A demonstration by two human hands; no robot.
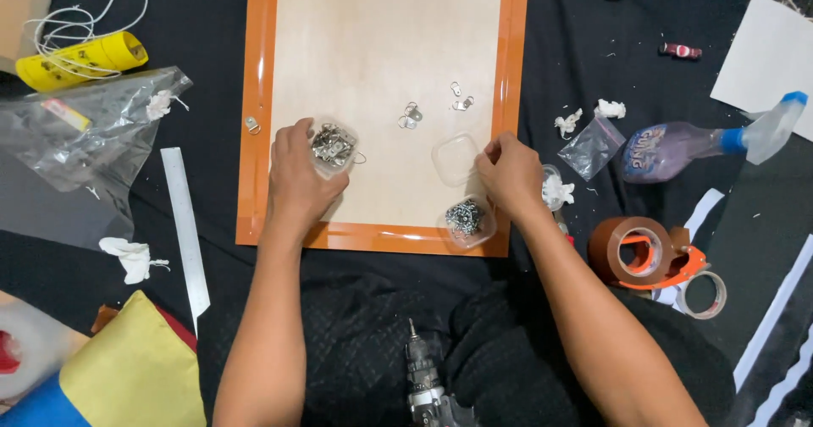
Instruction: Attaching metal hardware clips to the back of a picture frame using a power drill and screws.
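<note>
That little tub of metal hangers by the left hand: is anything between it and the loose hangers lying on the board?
Nothing visible. The left hand holds the tub of hangers, and only bare wooden board lies between it and the loose hangers. The empty clear lid sits off to the side.

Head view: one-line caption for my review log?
Left hand grips a clear tub of metal hangers; right hand touches an empty clear tub on the orange-framed board.

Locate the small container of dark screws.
Head view: the screw container sits on the board's lower right, just inside the orange frame, below the right hand.
</note>
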